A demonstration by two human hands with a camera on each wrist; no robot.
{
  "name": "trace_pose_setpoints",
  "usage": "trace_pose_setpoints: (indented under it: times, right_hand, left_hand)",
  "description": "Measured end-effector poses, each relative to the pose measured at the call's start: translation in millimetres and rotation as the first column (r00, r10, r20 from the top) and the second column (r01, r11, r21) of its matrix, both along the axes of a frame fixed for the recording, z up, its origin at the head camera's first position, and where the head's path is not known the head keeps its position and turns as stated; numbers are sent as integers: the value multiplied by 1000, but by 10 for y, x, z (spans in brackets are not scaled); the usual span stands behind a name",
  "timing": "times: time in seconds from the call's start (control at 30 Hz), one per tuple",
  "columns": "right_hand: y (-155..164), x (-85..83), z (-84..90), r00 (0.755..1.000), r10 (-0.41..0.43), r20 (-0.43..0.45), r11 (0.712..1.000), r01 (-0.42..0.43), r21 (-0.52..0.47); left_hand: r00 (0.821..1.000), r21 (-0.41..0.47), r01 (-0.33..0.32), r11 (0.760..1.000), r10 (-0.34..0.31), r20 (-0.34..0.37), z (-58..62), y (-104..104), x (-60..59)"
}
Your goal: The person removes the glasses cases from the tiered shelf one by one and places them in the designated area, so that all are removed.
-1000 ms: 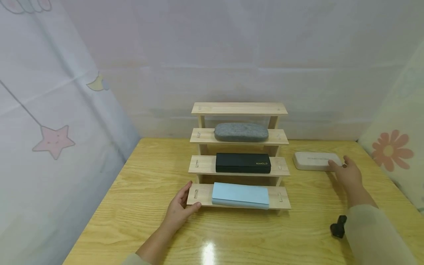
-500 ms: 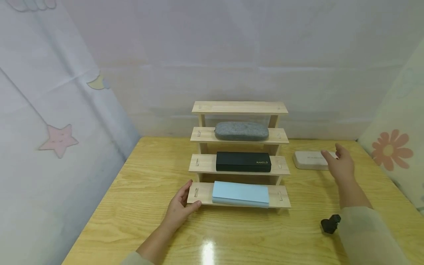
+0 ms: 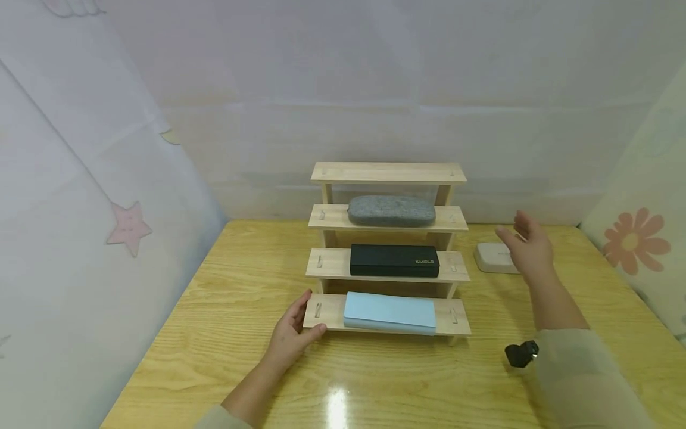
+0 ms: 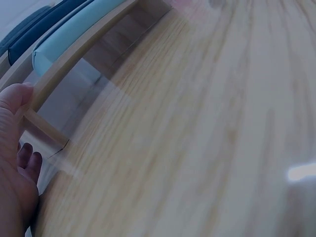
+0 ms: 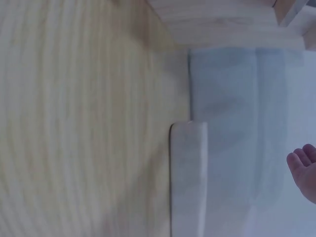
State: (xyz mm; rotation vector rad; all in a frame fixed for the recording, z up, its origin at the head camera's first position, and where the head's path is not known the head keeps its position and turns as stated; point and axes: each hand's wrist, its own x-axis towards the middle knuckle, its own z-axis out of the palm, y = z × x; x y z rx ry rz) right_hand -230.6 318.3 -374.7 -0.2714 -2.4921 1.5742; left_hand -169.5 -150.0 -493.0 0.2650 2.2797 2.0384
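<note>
Nearest, at about 7 o'clock, the left hand [image 3: 292,336] rests on the wooden surface [image 3: 225,333], fingers relaxed, thumb and fingertips touching the left end of the stepped shelf's [image 3: 324,313] lowest tier. That tier carries a light blue case [image 3: 389,313]; the tier above holds a black case [image 3: 393,261], the next a grey case [image 3: 391,210]. At 2 o'clock the right hand [image 3: 527,250] hovers released, fingers straight, holding nothing, just above the white case [image 3: 490,257] lying on the surface right of the shelf.
</note>
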Motion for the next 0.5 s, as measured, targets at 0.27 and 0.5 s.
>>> trace_pose_setpoints:
  times: [0.27,0.5]
  right_hand:
    - [-126,-38,123,998,49,-41,998,-47,47]
    - [-209,-26,235,990,123,-62,991,-119,68]
  left_hand:
    - [1000,-2,0,1000,0,8,1,7,10]
    - [1000,0,3,1000,-3,11,10,17,24]
